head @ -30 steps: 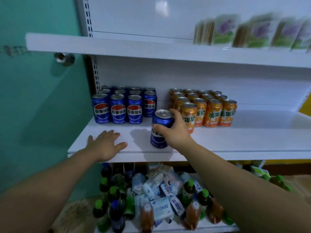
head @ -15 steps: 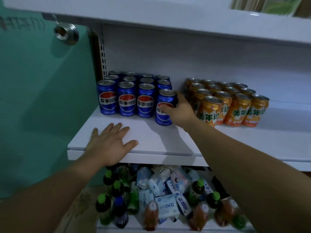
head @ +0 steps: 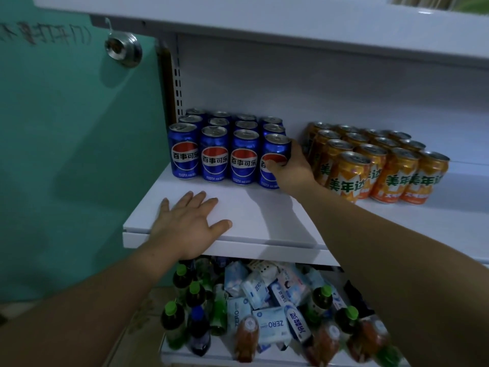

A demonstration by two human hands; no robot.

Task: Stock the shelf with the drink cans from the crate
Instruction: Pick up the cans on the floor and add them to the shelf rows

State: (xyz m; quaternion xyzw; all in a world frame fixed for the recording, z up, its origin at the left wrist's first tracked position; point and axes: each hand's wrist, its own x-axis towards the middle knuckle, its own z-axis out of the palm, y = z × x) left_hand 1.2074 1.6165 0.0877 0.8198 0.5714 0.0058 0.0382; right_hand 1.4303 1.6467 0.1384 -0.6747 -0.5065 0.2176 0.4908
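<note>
Below my grip [head: 287, 169] I see green-capped bottles [head: 182, 280] and white ZERO packets [head: 272, 324] jumbled together. Up to its left, a round metal knob [head: 123, 49] sits on a teal panel [head: 66, 154].

The blue can [head: 275, 147] held in the right-hand grip [head: 291, 172] no longer stands alone near the front of the shelf [head: 264, 215]. It now stands further back, at the right end of the front row of blue cans [head: 214, 154], just beside its neighbour. The right arm reaches deeper, and the grip lies close to the orange cans [head: 370, 168].
</note>
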